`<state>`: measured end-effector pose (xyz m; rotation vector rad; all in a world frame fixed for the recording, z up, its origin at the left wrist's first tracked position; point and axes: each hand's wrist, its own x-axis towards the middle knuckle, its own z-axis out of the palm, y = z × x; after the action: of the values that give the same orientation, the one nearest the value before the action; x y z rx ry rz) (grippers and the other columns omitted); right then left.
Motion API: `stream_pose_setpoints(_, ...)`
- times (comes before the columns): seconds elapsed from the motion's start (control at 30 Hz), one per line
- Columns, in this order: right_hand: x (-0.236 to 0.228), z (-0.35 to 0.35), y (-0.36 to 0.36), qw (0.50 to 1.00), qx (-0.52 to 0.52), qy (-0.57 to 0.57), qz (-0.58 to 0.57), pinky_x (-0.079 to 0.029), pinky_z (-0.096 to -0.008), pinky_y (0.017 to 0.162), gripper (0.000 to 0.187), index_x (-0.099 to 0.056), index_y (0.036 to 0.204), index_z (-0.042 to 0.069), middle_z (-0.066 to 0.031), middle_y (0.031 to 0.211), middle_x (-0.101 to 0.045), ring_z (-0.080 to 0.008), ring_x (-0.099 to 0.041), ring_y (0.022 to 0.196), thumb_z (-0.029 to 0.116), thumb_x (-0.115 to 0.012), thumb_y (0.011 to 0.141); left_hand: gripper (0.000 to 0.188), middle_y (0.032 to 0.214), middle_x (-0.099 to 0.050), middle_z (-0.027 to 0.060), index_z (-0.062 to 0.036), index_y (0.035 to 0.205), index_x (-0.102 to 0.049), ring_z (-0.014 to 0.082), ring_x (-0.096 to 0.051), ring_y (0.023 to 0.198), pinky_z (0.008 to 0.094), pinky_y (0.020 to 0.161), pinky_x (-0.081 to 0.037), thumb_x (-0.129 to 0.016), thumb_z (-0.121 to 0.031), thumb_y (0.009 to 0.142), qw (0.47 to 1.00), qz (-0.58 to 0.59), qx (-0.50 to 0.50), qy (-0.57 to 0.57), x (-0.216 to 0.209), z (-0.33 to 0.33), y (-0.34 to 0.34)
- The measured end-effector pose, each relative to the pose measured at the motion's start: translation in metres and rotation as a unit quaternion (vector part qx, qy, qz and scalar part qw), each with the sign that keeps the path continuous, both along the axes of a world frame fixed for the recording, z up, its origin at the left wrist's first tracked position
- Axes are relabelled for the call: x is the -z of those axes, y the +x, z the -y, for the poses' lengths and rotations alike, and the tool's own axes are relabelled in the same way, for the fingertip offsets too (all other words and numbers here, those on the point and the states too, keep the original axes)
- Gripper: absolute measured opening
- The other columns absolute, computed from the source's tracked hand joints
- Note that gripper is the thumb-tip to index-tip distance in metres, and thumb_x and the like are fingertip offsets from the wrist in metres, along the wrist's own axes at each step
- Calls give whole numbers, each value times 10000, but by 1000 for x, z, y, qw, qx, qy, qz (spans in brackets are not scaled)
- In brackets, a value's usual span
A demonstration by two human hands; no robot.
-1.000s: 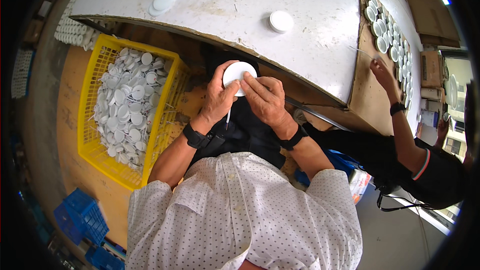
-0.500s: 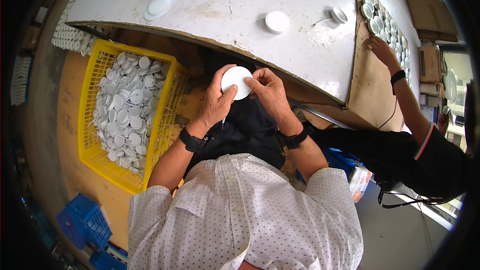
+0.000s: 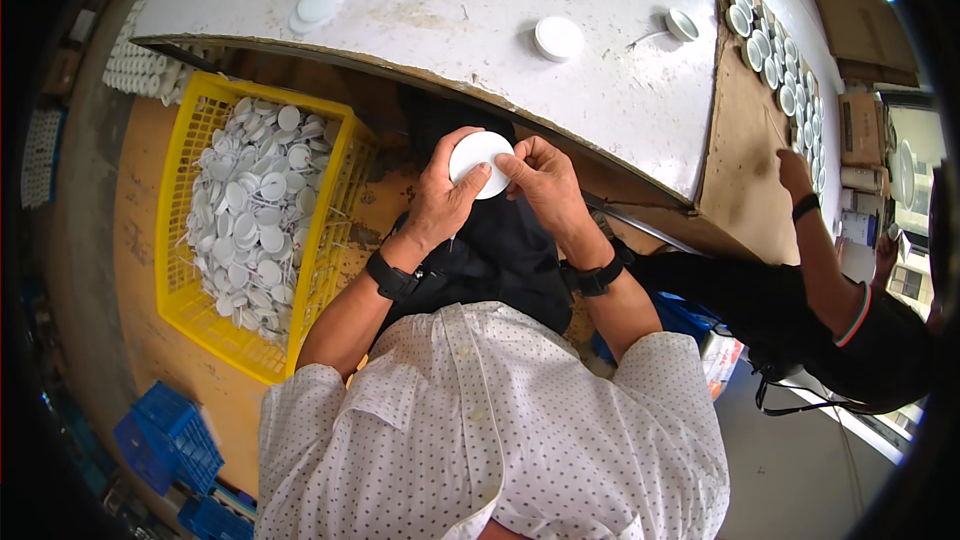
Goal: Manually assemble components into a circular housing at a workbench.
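A round white disc-shaped lamp (image 3: 480,158) is held over my lap, just in front of the table edge. My left hand (image 3: 440,190) grips it from the left, thumb lying across its flat face. At its right rim, my right hand (image 3: 543,180) pinches the edge between thumb and bent fingers. A thin wire end shows below my left hand. On the table ahead lie a stack of white round discs (image 3: 558,39) and a single cup-shaped white housing (image 3: 682,25) with a wire.
To my left stands a yellow crate (image 3: 170,270) heaped with white discs on wires (image 3: 250,210). The white table (image 3: 430,15) spans ahead. On its right, a co-worker's hand (image 3: 795,175) is by a cardboard sheet (image 3: 735,90) bearing rows of white cups. Blue baskets (image 3: 170,440) sit lower left.
My hands keep their hold on the disc, which has shifted slightly to the right in the picture. The co-worker's hand has come back nearer from the rows of cups.
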<state>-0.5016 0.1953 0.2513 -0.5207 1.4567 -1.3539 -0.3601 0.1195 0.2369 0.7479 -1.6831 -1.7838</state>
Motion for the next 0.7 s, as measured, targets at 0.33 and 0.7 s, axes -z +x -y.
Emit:
stream_pose_setpoints(0.33,2,-3,0,1000,-3,5,11,-445,-171,485,212,-504,769,85,3,664,-553,-44,-512,535,175,-692,805,384,1067,-564,144,-43,1206,-436,222,-558,981,324,830,-457,-559,-208,881,1000,-7,3,21,7,0,2)
stream_pose_setpoints(0.7,4,-3,8,1000,-11,4,-15,-427,-180,467,245,-474,747,82,3,648,-529,-47,-488,521,191,-684,815,329,1011,-585,157,-28,1175,-458,224,-582,924,324,799,-472,-529,-152,878,998,13,-20,-59,-3,-5,2)
